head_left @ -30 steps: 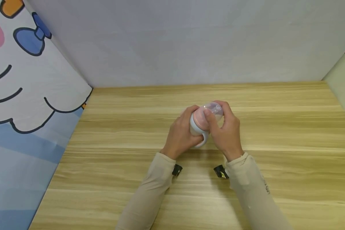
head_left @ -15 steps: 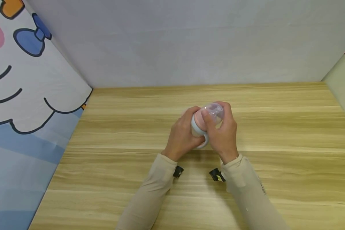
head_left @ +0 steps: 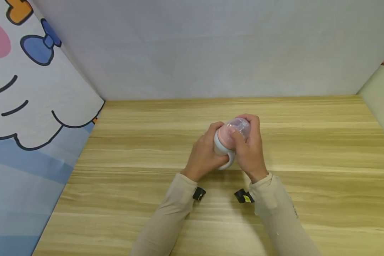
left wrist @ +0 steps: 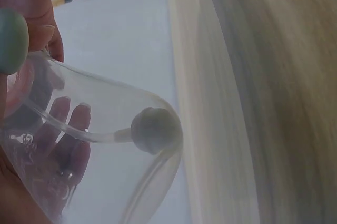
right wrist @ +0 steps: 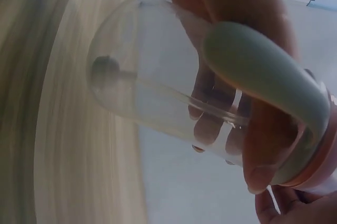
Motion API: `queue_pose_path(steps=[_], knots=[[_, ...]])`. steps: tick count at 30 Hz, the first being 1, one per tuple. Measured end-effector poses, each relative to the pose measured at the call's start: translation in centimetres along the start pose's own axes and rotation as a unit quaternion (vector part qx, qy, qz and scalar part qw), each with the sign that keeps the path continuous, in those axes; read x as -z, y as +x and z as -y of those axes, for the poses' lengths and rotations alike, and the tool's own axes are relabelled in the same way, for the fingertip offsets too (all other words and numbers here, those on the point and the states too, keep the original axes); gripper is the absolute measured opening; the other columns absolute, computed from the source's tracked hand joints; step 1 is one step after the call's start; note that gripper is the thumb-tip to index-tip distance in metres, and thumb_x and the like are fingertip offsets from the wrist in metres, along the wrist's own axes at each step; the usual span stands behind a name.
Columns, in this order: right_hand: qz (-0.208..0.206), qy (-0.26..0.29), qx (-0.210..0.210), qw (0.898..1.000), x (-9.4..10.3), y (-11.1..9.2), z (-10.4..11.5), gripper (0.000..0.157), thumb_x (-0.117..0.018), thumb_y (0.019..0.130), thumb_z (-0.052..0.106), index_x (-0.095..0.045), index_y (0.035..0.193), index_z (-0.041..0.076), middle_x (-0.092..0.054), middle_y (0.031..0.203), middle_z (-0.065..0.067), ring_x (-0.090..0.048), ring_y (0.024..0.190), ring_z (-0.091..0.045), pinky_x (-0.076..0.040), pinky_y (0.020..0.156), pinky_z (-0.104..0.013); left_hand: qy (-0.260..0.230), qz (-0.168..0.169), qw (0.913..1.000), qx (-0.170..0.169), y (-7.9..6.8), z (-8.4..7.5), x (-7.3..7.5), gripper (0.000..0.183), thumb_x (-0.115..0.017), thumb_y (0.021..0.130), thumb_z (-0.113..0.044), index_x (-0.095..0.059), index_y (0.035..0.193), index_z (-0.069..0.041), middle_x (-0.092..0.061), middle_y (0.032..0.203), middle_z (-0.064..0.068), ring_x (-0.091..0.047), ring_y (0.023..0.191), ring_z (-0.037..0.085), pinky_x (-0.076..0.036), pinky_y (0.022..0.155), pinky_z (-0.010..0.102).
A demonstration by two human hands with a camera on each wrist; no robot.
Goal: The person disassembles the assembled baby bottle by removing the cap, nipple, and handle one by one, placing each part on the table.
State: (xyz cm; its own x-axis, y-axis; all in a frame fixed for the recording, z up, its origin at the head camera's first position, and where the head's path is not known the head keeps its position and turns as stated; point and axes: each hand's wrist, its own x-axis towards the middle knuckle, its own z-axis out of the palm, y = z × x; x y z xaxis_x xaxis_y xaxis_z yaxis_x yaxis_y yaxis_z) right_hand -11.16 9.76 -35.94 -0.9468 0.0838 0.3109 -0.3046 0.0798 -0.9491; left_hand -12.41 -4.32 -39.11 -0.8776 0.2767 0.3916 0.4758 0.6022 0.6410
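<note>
Both hands hold a baby bottle with a pink collar (head_left: 225, 138), tilted above the table in the head view. My left hand (head_left: 202, 155) grips its clear body (right wrist: 163, 60), the thumb by the pale grey handle (right wrist: 263, 71). My right hand (head_left: 252, 151) grips the collar and the clear dome cap (head_left: 242, 125), its thumb lying across the pink part. Inside the body, in the left wrist view, runs a thin straw (left wrist: 89, 135) ending in a grey weighted ball (left wrist: 155, 130). The cap's far side is hidden by the right fingers.
The wood-grain table (head_left: 140, 142) spreads beneath the hands. A pale wall panel (head_left: 211, 49) stands along its back edge, and a cartoon-printed panel (head_left: 51, 96) along the left. Black wrist mounts (head_left: 199, 193) jut from the sleeves.
The right hand has turned slightly about the bottle's top, and its thumb has shifted over the pink collar. The left hand keeps its grip. The head view has tilted a little.
</note>
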Motion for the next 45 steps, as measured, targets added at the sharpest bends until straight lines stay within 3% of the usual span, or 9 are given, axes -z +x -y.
queue_pose_path(steps=[8, 17, 24, 30, 36, 45], knots=[[0.013, 0.115, -0.016, 0.993, 0.0, 0.2, 0.1, 0.026, -0.050, 0.095, 0.002, -0.048, 0.120, 0.005, -0.058, 0.117, -0.002, -0.058, 0.108, -0.015, -0.045, 0.098, -0.026, 0.020, -0.023, 0.9995, -0.004, 0.0, -0.2, -0.1, 0.078, -0.084, 0.067, -0.020, -0.048, 0.135, -0.014, -0.066, 0.119, 0.005, -0.064, 0.094, 0.022, -0.055, 0.081, 0.041], [-0.004, 0.231, -0.014, 0.973, -0.4, 0.3, 0.3, 0.029, -0.046, 0.090, -0.007, -0.056, 0.115, 0.004, -0.063, 0.108, -0.004, -0.061, 0.104, -0.017, -0.050, 0.095, -0.027, 0.042, -0.026, 0.9987, -0.011, 0.0, -0.3, -0.1, 0.079, -0.086, 0.066, -0.020, -0.048, 0.135, -0.013, -0.066, 0.120, 0.006, -0.065, 0.097, 0.021, -0.056, 0.083, 0.039], [-0.099, 0.153, -0.026, 0.983, -1.5, -0.3, 0.2, 0.022, -0.063, 0.094, 0.010, -0.056, 0.115, 0.010, -0.065, 0.106, 0.000, -0.062, 0.103, -0.019, -0.050, 0.094, -0.028, 0.082, -0.054, 0.9942, -0.045, 0.0, -0.7, -0.3, 0.081, -0.089, 0.064, -0.022, -0.049, 0.133, -0.011, -0.067, 0.122, 0.007, -0.066, 0.105, 0.022, -0.056, 0.090, 0.038], [-0.150, 0.139, -0.027, 0.979, -2.3, -0.7, 0.0, 0.025, -0.066, 0.093, 0.018, -0.058, 0.115, 0.009, -0.064, 0.107, 0.000, -0.061, 0.104, -0.020, -0.051, 0.093, -0.029, 0.099, -0.072, 0.9907, -0.058, 0.1, -0.9, -0.5, 0.081, -0.090, 0.063, -0.024, -0.049, 0.131, -0.011, -0.068, 0.118, 0.008, -0.066, 0.109, 0.024, -0.057, 0.090, 0.039], [-0.153, 0.139, -0.024, 0.978, -2.3, -0.8, 0.1, 0.011, -0.057, 0.099, 0.021, -0.060, 0.108, 0.015, -0.067, 0.102, 0.002, -0.064, 0.101, -0.018, -0.051, 0.093, -0.029, 0.097, -0.069, 0.9913, -0.056, 0.0, -0.9, -0.4, 0.081, -0.090, 0.063, -0.024, -0.049, 0.132, -0.011, -0.068, 0.118, 0.008, -0.067, 0.107, 0.024, -0.057, 0.088, 0.039], [-0.125, 0.162, 0.010, 0.979, -1.9, -0.5, -0.1, 0.013, -0.052, 0.101, 0.018, -0.063, 0.104, 0.012, -0.068, 0.097, 0.001, -0.065, 0.097, -0.016, -0.051, 0.091, -0.029, 0.049, -0.028, 0.9977, -0.037, -0.1, -0.9, -0.1, 0.082, -0.087, 0.065, -0.020, -0.048, 0.135, -0.012, -0.065, 0.124, 0.007, -0.067, 0.100, 0.021, -0.057, 0.083, 0.039]])
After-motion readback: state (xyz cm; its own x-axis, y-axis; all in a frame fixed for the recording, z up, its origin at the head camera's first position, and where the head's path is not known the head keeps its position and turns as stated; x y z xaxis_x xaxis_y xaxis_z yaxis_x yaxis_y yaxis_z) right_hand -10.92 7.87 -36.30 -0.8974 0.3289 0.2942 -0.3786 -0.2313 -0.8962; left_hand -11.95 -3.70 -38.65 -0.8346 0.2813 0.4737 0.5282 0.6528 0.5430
